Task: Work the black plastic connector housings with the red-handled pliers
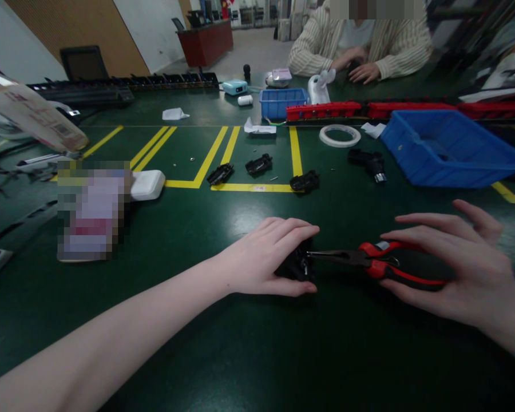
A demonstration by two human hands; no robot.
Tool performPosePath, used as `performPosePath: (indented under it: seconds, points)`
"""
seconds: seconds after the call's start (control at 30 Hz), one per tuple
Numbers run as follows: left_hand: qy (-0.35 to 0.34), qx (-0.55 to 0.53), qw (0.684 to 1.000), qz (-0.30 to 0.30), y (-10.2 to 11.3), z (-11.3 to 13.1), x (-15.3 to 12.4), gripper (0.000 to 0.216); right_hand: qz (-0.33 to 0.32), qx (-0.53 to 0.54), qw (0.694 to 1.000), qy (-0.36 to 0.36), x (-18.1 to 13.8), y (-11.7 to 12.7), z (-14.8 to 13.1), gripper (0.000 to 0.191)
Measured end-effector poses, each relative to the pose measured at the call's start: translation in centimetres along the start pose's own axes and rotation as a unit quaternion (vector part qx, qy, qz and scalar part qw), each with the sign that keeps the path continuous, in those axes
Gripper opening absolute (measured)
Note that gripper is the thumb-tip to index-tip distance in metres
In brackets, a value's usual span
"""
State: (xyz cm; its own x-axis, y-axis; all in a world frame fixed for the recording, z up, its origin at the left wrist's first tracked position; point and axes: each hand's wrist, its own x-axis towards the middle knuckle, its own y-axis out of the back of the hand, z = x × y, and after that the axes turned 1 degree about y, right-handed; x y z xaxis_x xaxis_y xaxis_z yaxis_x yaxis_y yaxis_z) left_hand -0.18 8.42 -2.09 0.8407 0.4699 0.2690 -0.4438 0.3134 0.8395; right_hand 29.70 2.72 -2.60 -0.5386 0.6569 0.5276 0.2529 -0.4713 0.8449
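Observation:
My left hand (268, 254) lies over a small black plastic part (298, 266) on the green table, fingers and thumb closed around it. My right hand (459, 260) grips the red handles of needle-nose pliers (369, 263). The pliers' dark jaws point left and reach into the black part. Both hands rest low on the table near its front.
Three similar black parts (260, 165) lie by yellow floor-style lines further back. A blue bin (446, 146) sits at right, a tape ring (340, 135) and a black tool (369, 162) beside it. A white block (148, 184) lies left. Another person (360, 43) sits opposite.

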Motion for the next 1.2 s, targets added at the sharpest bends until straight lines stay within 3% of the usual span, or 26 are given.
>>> performPosePath:
  seconds: [0.37, 0.57, 0.9, 1.2]
  points:
    - [-0.014, -0.010, 1.000, -0.010, 0.13, -0.03, 0.07, 0.070, 0.009, -0.030, 0.999, 0.037, -0.03, 0.10, 0.06, 0.043]
    - [-0.019, -0.009, 1.000, 0.000, 0.22, 0.07, 0.14, 0.070, 0.014, -0.011, 1.000, -0.024, 0.20, 0.09, -0.33, 0.038]
    - [-0.029, 0.010, 0.999, 0.038, -0.20, -0.21, -0.05, 0.066, 0.026, -0.030, 0.999, 0.003, 0.13, 0.06, 0.05, 0.040]
    - [-0.027, 0.011, 0.999, 0.035, -0.17, -0.23, -0.05, 0.065, 0.010, -0.007, 1.000, -0.018, -0.04, 0.24, -0.02, 0.037]
